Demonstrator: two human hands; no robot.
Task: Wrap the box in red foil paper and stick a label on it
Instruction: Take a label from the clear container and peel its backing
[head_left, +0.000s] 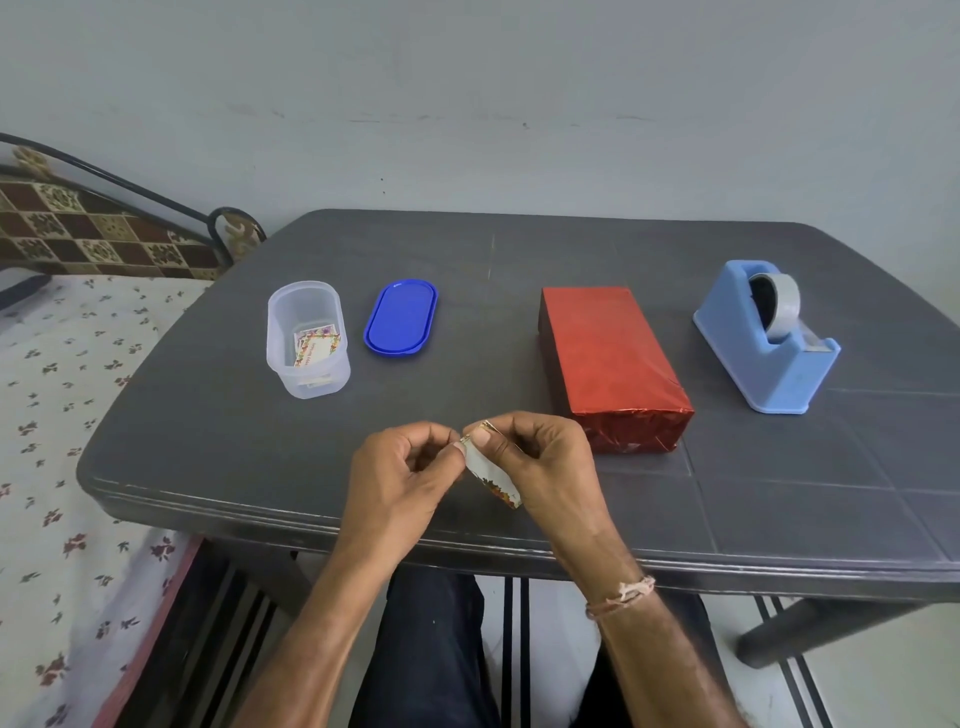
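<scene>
The box (613, 358), wrapped in shiny red foil paper, lies lengthwise on the dark grey table (467, 260), right of centre. Just in front of it and to its left, both hands hold a small white label (493, 475) with a floral border above the table's near edge. My right hand (545, 467) pinches the label between thumb and fingers. My left hand (400, 473) pinches the label's upper corner with its fingertips. The label's top part is hidden by the fingers.
A clear plastic container (306, 338) holding several more labels stands at the left, its blue lid (401, 317) lying beside it. A blue tape dispenser (769, 338) with a tape roll sits at the right. A bed with floral sheet (62, 415) adjoins the table's left side.
</scene>
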